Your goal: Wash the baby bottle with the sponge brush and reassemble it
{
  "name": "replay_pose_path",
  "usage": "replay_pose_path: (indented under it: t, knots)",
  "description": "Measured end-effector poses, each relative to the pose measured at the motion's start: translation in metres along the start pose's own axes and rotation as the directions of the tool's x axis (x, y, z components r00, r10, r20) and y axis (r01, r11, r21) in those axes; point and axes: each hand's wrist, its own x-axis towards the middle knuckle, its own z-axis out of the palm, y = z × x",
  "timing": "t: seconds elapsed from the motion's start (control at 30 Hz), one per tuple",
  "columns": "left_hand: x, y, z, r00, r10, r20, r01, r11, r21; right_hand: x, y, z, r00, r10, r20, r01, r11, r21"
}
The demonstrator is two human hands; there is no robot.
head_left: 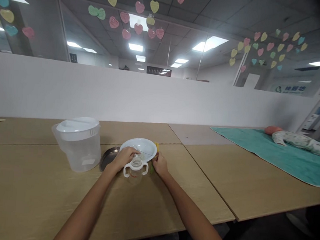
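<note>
A white bowl (pixel 144 144) stands on the table, with small clear or pale pieces inside that I cannot make out. My left hand (pixel 125 157) reaches over its near-left rim, fingers closed together and pointing into it; what they hold is hidden. At the bowl's right edge, my right hand (pixel 160 165) has its fingers closed on a slim yellow-and-green object (pixel 157 146), yellow above the hand and green below. Between both hands, a clear baby bottle (pixel 135 174) with white side handles stands upright, its top uncapped.
Partly behind my left hand lies a dark round metal pan (pixel 108 156). A translucent plastic pitcher (pixel 81 150) with a white lid stands left of it. On the right, a baby doll (pixel 294 140) lies on a green towel (pixel 259 152). A white partition (pixel 150 97) borders the table's back.
</note>
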Motion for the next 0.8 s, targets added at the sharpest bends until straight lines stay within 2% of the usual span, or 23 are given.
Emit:
replay_pose_path:
  t: [0.13,0.23,0.37,0.47,0.57,0.67,0.8]
  knots:
    - [0.018,0.003,0.005,0.978,-0.047,0.203,0.066,0.994,-0.088,0.001,0.001,0.001,1.000,-0.013,0.008,0.013,0.997,-0.080]
    - [0.025,0.003,0.003,0.962,-0.032,0.270,0.062,0.993,-0.105,0.002,-0.003,-0.001,0.999,-0.002,0.049,0.007,0.994,-0.111]
    - [0.031,0.004,0.000,0.942,-0.070,0.327,0.082,0.996,-0.024,0.001,-0.005,-0.003,0.997,0.004,0.075,0.005,0.993,-0.121]
    - [0.030,0.004,-0.001,0.946,-0.099,0.308,0.096,0.995,0.023,0.001,0.001,0.000,1.000,-0.002,0.006,0.003,0.996,-0.089]
    - [0.026,0.004,0.001,0.957,-0.117,0.266,0.110,0.993,0.043,0.004,0.010,0.006,0.992,-0.023,-0.125,0.020,0.999,-0.027]
    - [0.021,0.004,0.002,0.973,-0.122,0.194,0.111,0.991,0.070,0.010,0.016,0.009,0.978,0.041,-0.206,-0.035,0.999,0.031]
    - [0.016,-0.001,0.003,0.993,-0.081,0.081,0.075,0.994,0.076,0.016,0.018,0.008,0.964,0.134,-0.232,-0.125,0.991,0.051]
